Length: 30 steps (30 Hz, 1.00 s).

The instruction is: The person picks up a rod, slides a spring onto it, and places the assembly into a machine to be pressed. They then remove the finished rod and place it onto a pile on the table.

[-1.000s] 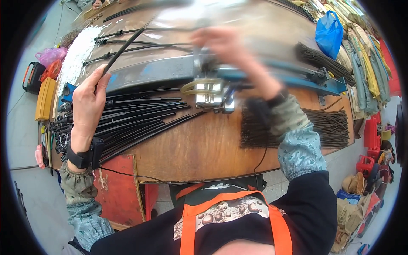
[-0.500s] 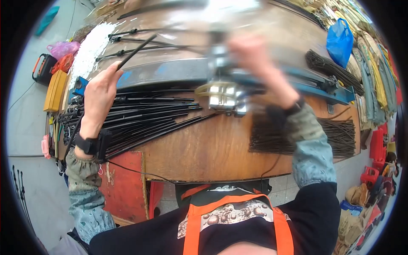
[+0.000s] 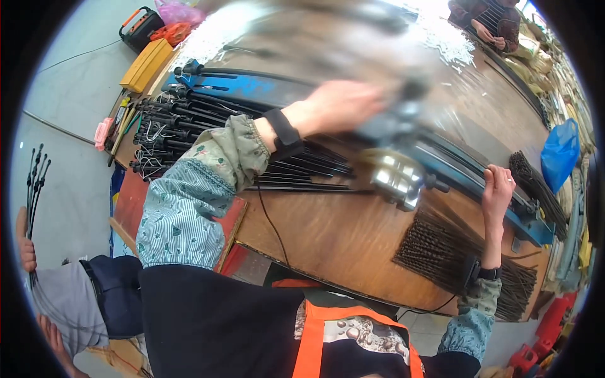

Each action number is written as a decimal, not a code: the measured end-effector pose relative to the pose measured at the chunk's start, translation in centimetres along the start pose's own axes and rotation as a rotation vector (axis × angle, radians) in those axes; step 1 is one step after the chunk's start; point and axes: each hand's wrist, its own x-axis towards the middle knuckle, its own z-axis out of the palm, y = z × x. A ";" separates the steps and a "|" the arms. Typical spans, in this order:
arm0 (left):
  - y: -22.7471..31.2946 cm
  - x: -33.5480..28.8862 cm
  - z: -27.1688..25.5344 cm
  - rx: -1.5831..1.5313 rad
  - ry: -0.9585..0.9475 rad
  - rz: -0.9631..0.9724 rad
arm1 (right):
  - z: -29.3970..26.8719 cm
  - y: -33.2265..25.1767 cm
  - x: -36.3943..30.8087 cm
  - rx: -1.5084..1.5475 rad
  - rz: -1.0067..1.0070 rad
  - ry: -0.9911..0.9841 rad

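My left hand point(image 3: 346, 104) reaches across the bench beside a metal machine point(image 3: 403, 173) with a shiny, bolted block. Motion smears its fingers, so whether it holds anything cannot be told. Farther right, my right hand point(image 3: 498, 189) has thumb and fingers pressed together at a long blue rail point(image 3: 466, 170). Thin dark rods lie along that rail up to the fingertips, but what is pinched is not clear. Under my left forearm lie many black rods point(image 3: 309, 170) with fittings and white ties. A bundle of dark ridged rods point(image 3: 441, 249) rests below the machine.
Another dark bundle point(image 3: 535, 189) lies beyond the rail, near a blue plastic bag point(image 3: 559, 154). White small pieces point(image 3: 450, 41) are heaped at the back. A person point(image 3: 63, 296) at left holds thin black rods. Another person point(image 3: 491, 28) sits at the far right. A yellow box point(image 3: 146, 66) stands at left.
My left hand, which held a black rod up at the left, has swung right to the machine. My right hand has left the machine for the rail. The view has turned.
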 end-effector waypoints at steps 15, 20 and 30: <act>-1.1 0.7 2.9 -0.097 0.094 0.061 | 0.7 0.3 -0.7 0.026 0.083 -0.011; -2.0 1.2 3.4 -0.109 0.162 0.152 | 0.0 -2.1 -0.4 -0.107 0.021 0.099; -0.5 2.1 3.0 0.070 -0.038 -0.033 | -0.1 -8.9 -3.6 0.202 0.011 0.051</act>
